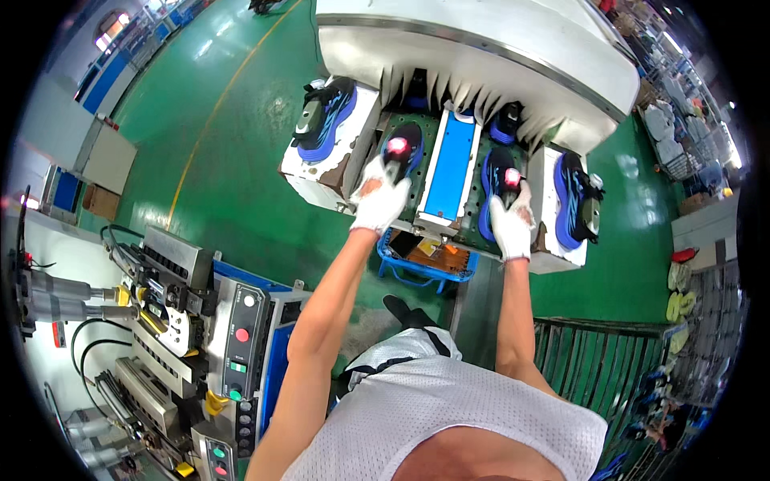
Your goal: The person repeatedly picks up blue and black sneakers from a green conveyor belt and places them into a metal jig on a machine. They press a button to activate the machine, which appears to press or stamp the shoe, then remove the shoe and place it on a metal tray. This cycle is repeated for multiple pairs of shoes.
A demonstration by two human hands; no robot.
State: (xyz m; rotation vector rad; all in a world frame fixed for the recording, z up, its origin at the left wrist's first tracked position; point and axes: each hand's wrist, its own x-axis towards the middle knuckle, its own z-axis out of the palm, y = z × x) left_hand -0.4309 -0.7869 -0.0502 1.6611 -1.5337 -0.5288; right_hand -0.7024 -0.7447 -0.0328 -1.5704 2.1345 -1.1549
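My left hand (378,200), in a white glove, grips the heel of a black and blue shoe (403,147) lying on the green conveyor (427,136). A red light spot shows on that shoe. My right hand (511,224), also gloved, holds the heel of a second black and blue shoe (498,180) with a red spot on it. A blue plate in a white frame (449,166) lies between the two shoes. Both shoes point away from me toward the white machine hood (481,48).
Two more blue shoes rest on white blocks, one at the left (325,112) and one at the right (574,200). A blue basket (425,260) hangs below the conveyor. A press machine with a button panel (237,337) stands at my left. A metal railing (609,353) is at my right.
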